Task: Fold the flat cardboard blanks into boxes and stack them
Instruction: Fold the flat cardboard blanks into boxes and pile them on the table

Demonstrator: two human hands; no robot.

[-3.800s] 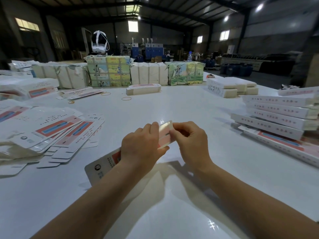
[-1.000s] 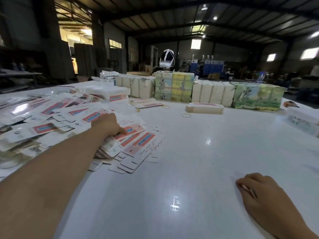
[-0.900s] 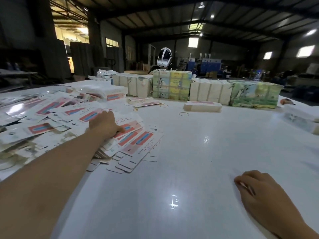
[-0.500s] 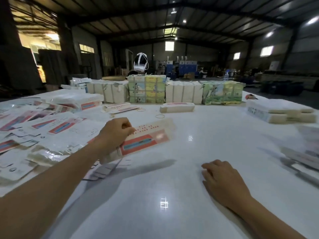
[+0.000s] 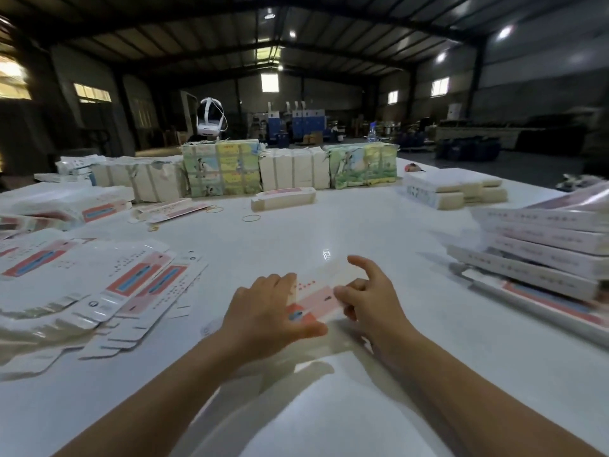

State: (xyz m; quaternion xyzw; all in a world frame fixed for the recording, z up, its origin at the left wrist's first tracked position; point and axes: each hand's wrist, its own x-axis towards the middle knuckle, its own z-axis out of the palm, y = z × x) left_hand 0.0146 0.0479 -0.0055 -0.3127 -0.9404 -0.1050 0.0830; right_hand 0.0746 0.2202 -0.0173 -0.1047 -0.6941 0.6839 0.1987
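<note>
both hands hold one blank [image 5: 317,296] between them, left hand [image 5: 267,311] gripping its near-left end, right hand [image 5: 369,296] its right side (forefinger raised), long axis near-left to far-right.

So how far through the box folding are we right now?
Done: a stack of folded boxes sits at the right. In hand: the left hand and right hand hold one flat blank between them, not yet folded. Left: the big pile of flat blanks on the left.
</note>
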